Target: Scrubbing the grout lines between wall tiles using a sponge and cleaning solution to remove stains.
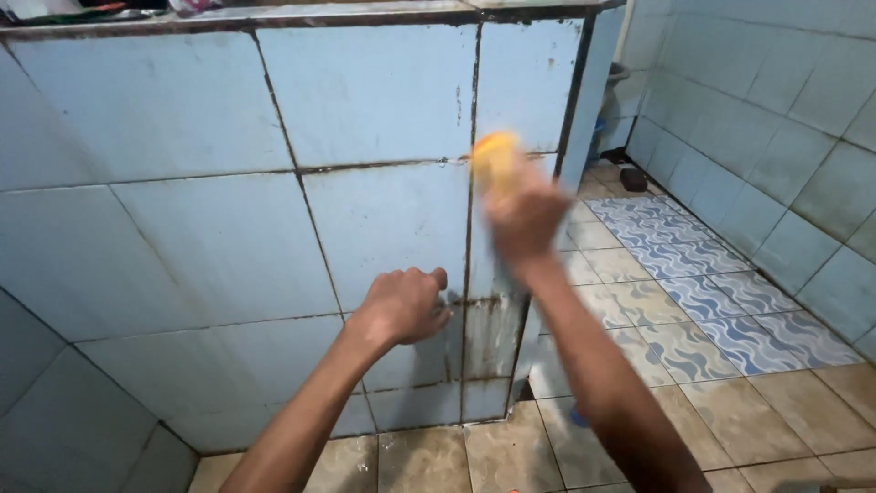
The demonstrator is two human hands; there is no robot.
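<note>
My right hand (525, 215) is blurred and grips a yellow-orange sponge (495, 155), pressed against the light blue tiled wall (374, 100) near a dark, stained vertical grout line. My left hand (406, 304) rests lower on the same wall with its fingers curled into a loose fist, holding nothing that I can see. Dark grime runs along the grout seams (470, 274) between the tiles, heaviest low down beside my left hand.
The tiled wall ends at a corner (575, 110) on the right. Beyond it a floor of beige and blue wave-patterned tiles (693, 301) runs to another blue tiled wall (785, 137). A ledge (274, 16) tops the wall. A small blue object (578, 418) lies on the floor.
</note>
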